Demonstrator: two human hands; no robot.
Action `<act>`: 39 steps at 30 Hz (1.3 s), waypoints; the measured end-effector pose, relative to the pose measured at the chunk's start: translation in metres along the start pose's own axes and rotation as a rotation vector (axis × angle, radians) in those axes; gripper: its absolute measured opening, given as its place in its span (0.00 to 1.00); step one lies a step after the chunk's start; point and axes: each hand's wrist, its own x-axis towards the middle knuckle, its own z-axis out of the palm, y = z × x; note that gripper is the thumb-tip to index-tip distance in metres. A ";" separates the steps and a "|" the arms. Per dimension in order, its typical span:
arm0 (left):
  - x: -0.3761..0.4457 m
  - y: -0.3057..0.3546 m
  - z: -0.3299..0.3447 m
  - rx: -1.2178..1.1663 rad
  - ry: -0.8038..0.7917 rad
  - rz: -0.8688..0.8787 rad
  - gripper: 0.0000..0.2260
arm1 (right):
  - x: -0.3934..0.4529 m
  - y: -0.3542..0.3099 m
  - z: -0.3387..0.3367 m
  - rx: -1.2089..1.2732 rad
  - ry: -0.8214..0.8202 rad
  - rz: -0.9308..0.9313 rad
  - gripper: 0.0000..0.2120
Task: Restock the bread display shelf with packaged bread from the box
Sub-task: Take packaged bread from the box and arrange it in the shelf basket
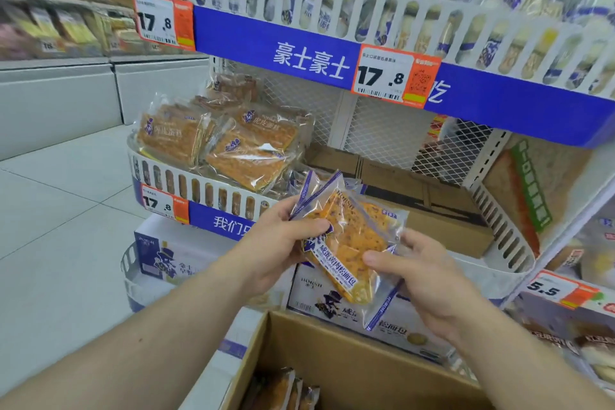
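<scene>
Both my left hand (283, 243) and right hand (419, 273) pinch clear purple-trimmed packets of orange bread (349, 243) at mid-frame, apparently to fan and sort them. Below, the brown cardboard box (349, 359) holds more. Beyond, the white-railed middle shelf (206, 190) waits, half stocked.

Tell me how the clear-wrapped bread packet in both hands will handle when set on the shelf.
The clear-wrapped orange bread packet probably weighs little, since fingers pinch it easily. Its glossy film looks slippery. Packets already on the middle shelf lie tilted, so it may slide.
</scene>
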 end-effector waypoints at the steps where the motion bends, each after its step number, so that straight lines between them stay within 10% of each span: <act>1: 0.007 0.006 0.000 0.087 0.010 0.008 0.10 | 0.009 -0.008 -0.002 -0.005 0.014 -0.015 0.20; 8: 0.071 0.045 -0.006 0.993 0.023 0.100 0.20 | 0.071 -0.048 -0.025 -0.273 0.074 -0.062 0.19; 16: 0.101 0.047 -0.038 0.923 -0.140 -0.018 0.48 | 0.095 -0.063 -0.038 -0.599 -0.112 0.016 0.09; 21: 0.109 0.044 -0.029 0.957 -0.025 0.125 0.33 | 0.094 -0.061 -0.047 -0.647 -0.288 0.185 0.10; 25: 0.110 0.037 -0.027 1.430 -0.130 0.197 0.17 | 0.092 -0.055 -0.061 -0.614 -0.285 0.178 0.12; 39: 0.126 0.033 0.011 1.595 -0.345 0.061 0.09 | 0.101 -0.047 -0.092 -0.239 -0.339 0.265 0.15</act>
